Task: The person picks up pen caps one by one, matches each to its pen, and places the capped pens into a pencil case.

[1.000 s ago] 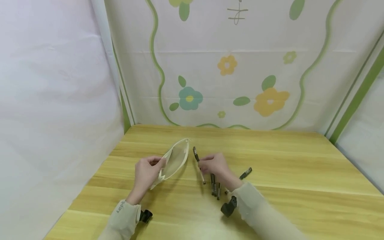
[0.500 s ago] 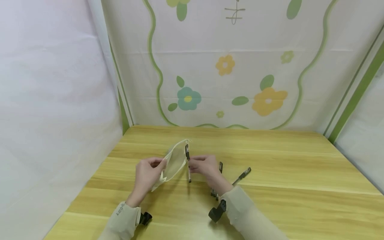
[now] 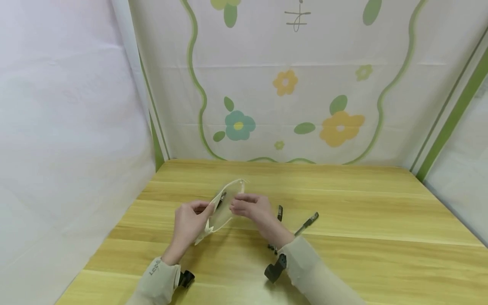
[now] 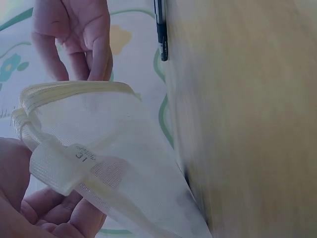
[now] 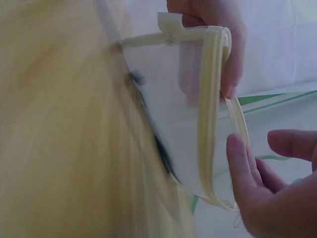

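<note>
My left hand (image 3: pixel 190 222) grips the near side of a pale, see-through mesh zip pouch (image 4: pixel 133 148) and holds its mouth spread. The zip (image 5: pixel 210 109) stands undone along the rim. Inside the pouch is a black-capped pen (image 3: pixel 221 200); through the mesh its dark shape lies along the bottom in the right wrist view. At the far side of the mouth is my right hand (image 3: pixel 254 209), fingers extended and thumb apart, with nothing between them. Its fingertips reach over the rim in the head view.
Right of the pouch, one pen (image 3: pixel 308 222) lies slanted on the wooden table (image 3: pixel 362 199). Another black-capped pen (image 3: pixel 280 212) and some dark pen ends (image 3: pixel 272 249) show around my right wrist, partly hidden. A flower-printed cloth (image 3: pixel 263 106) hangs behind the table.
My right hand has carried a pen left to the pouch and let it go inside. The left hand has kept its grip, with the pouch shifting only slightly.
</note>
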Available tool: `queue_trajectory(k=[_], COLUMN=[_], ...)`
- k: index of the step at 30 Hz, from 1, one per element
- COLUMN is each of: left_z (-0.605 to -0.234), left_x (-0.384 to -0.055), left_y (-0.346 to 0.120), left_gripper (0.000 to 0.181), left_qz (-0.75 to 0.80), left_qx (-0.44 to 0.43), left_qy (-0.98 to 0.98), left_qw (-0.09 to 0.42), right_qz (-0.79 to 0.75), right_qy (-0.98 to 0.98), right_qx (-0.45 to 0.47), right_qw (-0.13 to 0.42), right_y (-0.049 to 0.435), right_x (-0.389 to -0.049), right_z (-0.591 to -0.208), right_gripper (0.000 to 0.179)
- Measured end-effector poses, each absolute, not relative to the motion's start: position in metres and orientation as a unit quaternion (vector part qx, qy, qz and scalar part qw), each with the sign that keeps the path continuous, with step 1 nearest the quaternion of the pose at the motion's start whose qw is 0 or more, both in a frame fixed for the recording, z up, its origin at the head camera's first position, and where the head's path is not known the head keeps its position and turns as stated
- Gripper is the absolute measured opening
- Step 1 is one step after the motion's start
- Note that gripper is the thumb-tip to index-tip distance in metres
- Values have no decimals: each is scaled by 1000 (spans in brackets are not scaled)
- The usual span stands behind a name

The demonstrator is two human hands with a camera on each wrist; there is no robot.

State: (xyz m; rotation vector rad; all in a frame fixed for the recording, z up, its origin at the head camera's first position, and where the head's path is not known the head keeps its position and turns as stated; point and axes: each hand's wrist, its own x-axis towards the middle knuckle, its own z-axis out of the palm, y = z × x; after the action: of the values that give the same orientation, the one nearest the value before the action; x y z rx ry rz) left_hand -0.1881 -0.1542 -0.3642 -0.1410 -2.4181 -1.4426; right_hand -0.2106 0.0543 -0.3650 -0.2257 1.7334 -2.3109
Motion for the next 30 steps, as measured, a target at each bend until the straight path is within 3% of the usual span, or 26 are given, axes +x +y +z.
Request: queue_trajectory(k=[6, 11, 19, 30], left_z=[-363, -363, -363, -364], left_x=[-188, -189, -191, -192], left_y=[-156, -157, -157, -156], left_gripper=[11, 11, 11, 11], left_qz=[-504, -505, -504, -499], left_qx=[-44, -46, -50, -45], left_qy=[-847, -847, -847, -851], left_qw=[162, 162, 161, 161], right_qz=[-747, -630, -562, -531], right_qy=[653, 760, 799, 813], right_qx=[-61, -109, -153, -162], right_qw=[108, 117, 147, 178], right_y=[79, 114, 163, 146], right_x=[-217, -217, -219, -220], right_z=[-347, -345, -346, -353], right_gripper=[28, 22, 30, 38])
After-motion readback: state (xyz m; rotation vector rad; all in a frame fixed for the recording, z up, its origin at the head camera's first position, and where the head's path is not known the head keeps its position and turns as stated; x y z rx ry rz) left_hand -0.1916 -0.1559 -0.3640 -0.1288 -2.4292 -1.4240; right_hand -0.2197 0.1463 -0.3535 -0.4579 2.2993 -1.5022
